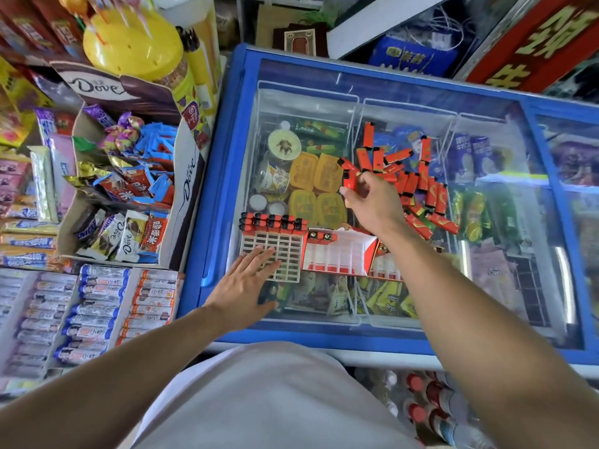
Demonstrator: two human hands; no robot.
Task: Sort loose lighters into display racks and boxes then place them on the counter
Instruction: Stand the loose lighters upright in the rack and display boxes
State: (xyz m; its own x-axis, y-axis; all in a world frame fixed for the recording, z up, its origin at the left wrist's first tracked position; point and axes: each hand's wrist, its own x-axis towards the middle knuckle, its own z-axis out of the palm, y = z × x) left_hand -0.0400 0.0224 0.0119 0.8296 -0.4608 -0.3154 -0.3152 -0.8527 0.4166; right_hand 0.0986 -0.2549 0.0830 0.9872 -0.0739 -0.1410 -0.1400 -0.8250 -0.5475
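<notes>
1. head view, far left: open dove candy box (186, 176) full of wrapped sweets, beside the blue-framed freezer lid (227, 131).
2. left hand (244, 286) lies flat on the glass, fingers spread, fingertips on the near edge of the white grid rack (275, 254).
3. rack's far rows hold red lighters with black caps (272, 222); near cells open.
4. just right of the rack: red-and-white display box (337, 256), two lighters at its far left corner.
5. right hand (369, 197) pinches a few red lighters (350, 176) above the glass.
6. loose lighter pile (421, 186) scattered on the glass, right of that hand.
</notes>
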